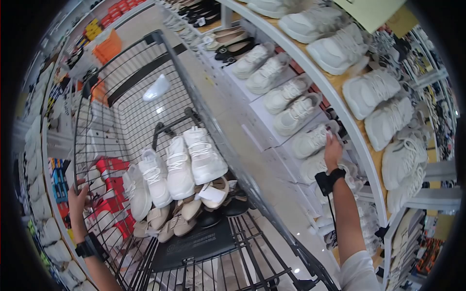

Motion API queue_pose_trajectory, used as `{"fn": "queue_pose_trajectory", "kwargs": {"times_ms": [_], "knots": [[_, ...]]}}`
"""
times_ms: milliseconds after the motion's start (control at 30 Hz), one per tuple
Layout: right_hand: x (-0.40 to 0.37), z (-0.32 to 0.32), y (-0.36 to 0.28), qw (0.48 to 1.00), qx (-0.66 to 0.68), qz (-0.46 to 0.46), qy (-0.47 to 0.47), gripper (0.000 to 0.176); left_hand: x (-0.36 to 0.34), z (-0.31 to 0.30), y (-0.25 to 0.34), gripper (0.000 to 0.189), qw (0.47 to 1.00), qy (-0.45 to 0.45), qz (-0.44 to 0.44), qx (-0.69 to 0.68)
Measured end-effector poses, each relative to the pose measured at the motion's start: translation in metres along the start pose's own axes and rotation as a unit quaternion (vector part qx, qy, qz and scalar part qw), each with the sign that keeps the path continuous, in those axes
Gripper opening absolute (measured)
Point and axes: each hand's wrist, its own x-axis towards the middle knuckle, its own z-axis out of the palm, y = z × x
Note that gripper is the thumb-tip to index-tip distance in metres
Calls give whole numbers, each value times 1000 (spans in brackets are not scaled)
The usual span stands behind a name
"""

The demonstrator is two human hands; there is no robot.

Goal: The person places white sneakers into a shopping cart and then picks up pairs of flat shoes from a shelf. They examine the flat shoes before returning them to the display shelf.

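Person standing between cart [131,116] and shelf [264,121]
Right hand [332,151] is gripping the heel of a white sneaker [309,141] on the shelf; left hand [77,201] is clutching the cart by its side

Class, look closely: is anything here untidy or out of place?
Yes. In the black wire trolley, beige flat shoes and black shoes lie jumbled against white lace-up trainers, unlike the paired rows on the shelves.
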Motion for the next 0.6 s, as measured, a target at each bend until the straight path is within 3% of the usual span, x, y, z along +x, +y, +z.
{"fn": "queue_pose_trajectory", "kwargs": {"times_ms": [33,267,500,600], "knots": [[-2,-1,-3,999,18,-19,31,35,-1,0,2,35,1000,-1,1,7],[-30,-51,-1,982,144,-117,-33,32,-17,7,27,34,1000,-4,-9,-18],[-79,-186,-64,947,191,-235,-113,29,-23,11,36,32,1000,14,-5,-8],[-88,-260,-100,940,194,-237,-154,24,-28,12,43,33,999,12,-13,-34]]}}
